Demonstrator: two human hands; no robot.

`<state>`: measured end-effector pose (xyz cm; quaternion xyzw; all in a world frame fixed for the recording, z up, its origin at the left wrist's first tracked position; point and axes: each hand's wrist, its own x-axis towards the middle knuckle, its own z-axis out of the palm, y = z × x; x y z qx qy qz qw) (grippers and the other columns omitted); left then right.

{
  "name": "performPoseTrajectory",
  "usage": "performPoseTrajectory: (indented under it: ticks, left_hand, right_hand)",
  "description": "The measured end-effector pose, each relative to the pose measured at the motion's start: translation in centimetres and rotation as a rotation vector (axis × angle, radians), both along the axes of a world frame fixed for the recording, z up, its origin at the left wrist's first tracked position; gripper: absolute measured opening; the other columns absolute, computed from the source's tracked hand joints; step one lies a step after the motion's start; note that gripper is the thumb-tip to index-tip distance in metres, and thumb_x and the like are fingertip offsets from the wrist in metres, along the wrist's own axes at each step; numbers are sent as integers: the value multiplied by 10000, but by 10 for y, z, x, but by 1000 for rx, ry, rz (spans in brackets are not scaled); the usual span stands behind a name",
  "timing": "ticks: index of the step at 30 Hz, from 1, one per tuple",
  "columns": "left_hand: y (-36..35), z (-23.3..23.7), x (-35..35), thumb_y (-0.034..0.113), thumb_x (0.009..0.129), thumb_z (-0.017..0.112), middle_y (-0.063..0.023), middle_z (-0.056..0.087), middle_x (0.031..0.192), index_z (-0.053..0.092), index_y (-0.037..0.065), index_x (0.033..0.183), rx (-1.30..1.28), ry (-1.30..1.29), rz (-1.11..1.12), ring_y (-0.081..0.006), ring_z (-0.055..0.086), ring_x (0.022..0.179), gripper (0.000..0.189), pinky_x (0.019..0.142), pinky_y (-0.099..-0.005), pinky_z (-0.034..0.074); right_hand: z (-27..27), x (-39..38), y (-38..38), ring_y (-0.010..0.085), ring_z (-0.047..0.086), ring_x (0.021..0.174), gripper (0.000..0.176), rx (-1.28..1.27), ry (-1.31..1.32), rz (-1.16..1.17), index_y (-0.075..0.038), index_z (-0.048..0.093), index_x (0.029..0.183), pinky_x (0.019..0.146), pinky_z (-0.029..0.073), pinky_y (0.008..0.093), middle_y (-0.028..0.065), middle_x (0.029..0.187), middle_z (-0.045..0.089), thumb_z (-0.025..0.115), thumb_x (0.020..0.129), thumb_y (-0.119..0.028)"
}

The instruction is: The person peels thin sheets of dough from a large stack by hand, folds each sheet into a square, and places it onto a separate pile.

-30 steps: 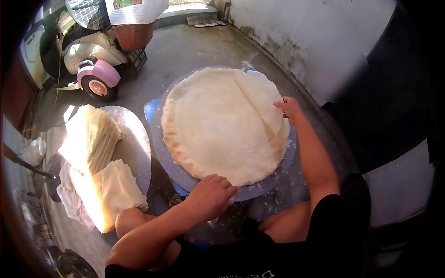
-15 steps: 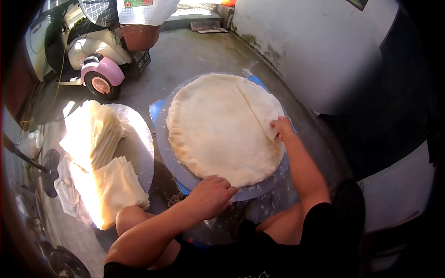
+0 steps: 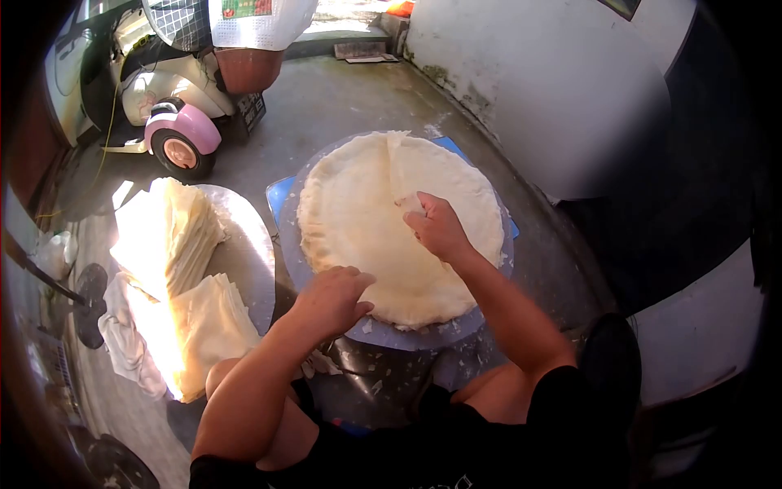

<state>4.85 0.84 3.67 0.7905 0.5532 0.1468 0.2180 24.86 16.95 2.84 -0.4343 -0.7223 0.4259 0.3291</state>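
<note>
A wide, round, pale stack of thin dough sheets (image 3: 350, 220) lies in front of me on a grey round board (image 3: 285, 228). Its top sheet is partly lifted, with a fold running down from the far rim. My right hand (image 3: 441, 228) is over the middle of the stack, pinching the lifted edge of that dough sheet between thumb and fingers. Over the near left rim hovers my left hand (image 3: 330, 301), thumb and fingers apart, holding nothing. A strip at the far rim sticks up slightly.
To the left, folded stacks of thin sheets (image 3: 167, 236) and a white cloth (image 3: 130, 342) rest on another round board (image 3: 252, 244). Blue corners of a support (image 3: 278, 194) show under the main board. A scooter (image 3: 181, 134) stands at the far left; a white wall (image 3: 521, 98) runs along the right.
My right hand has moved left from the stack's right rim to its middle, drawing the sheet's edge along. My left hand has shifted up and left, its fingers spreading.
</note>
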Motion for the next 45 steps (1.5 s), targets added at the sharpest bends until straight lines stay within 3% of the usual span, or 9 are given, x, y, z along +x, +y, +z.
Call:
performPoseTrajectory:
  ticks: [5, 9, 11, 18, 29, 31, 36, 37, 45]
  left_hand:
    - [28, -33, -42, 249, 855, 729, -127, 648, 1256, 610, 90, 1276, 98, -59, 274, -330, 593, 1187, 465, 993, -423, 483]
    - [46, -60, -69, 257, 831, 733, -170, 650, 1254, 560, 70, 1326, -19, -181, 439, -387, 619, 1138, 557, 959, -451, 496]
    - [56, -87, -80, 262, 836, 724, -179, 650, 1249, 558, 81, 1338, 269, -228, 323, -381, 622, 1138, 559, 960, -438, 497]
    - [75, -98, -85, 236, 913, 677, -99, 594, 1291, 496, 35, 1400, 200, -1339, 380, -233, 572, 1203, 557, 992, -367, 473]
    - [-16, 12, -102, 57, 886, 692, -96, 697, 1108, 639, 27, 1161, 150, -594, 113, -151, 651, 1020, 281, 933, -325, 512]
    - [-39, 72, -84, 25, 900, 659, -94, 696, 1131, 624, 8, 1176, 66, -124, 394, -148, 652, 1009, 279, 923, -327, 513]
    - [-44, 127, -105, 166, 919, 732, -57, 690, 1104, 611, -14, 1224, 236, -718, 197, -142, 632, 1020, 374, 937, -299, 486]
    - [-41, 139, -106, 190, 920, 738, -52, 690, 1098, 615, -13, 1220, 258, -721, 182, -137, 629, 1014, 382, 943, -298, 483]
    - [19, 196, -92, 268, 955, 702, 7, 658, 887, 635, 20, 1056, 229, -730, 194, -76, 582, 759, 276, 710, -246, 481]
  right_hand:
    - [7, -24, -70, 443, 574, 727, 138, 329, -249, 219, -25, 538, 905, 644, 443, 495, 235, 765, 588, 569, 866, -154]
    - [40, -22, -128, 453, 603, 752, 145, 345, -264, 342, -34, 551, 964, 660, 456, 516, 225, 760, 609, 571, 895, -160]
    - [45, -18, -146, 437, 614, 720, 146, 286, -298, 447, -43, 568, 997, 636, 466, 507, 204, 728, 613, 577, 897, -149]
    - [74, 3, -183, 404, 610, 623, 155, 301, -251, 553, -41, 579, 1014, 569, 467, 477, 170, 632, 586, 590, 876, -112]
    - [129, 52, -213, 392, 603, 622, 113, 300, -18, 675, -35, 578, 954, 572, 464, 444, 172, 667, 587, 596, 874, -114]
    - [153, 67, -208, 382, 598, 618, 119, 262, 10, 644, -35, 587, 960, 575, 464, 431, 171, 670, 585, 599, 876, -118]
    - [191, 91, -179, 21, 527, 663, 256, 226, 373, 525, -2, 695, 1135, 587, 419, 213, -37, 770, 632, 608, 909, -85]
    - [217, 101, -181, 6, 476, 583, 247, -9, 350, 459, -9, 711, 1125, 528, 380, 186, -35, 740, 619, 617, 905, -73]
    - [248, 129, -74, 19, 368, 488, 228, 438, 256, 81, -11, 714, 1041, 461, 316, 210, -54, 647, 522, 685, 898, -186]
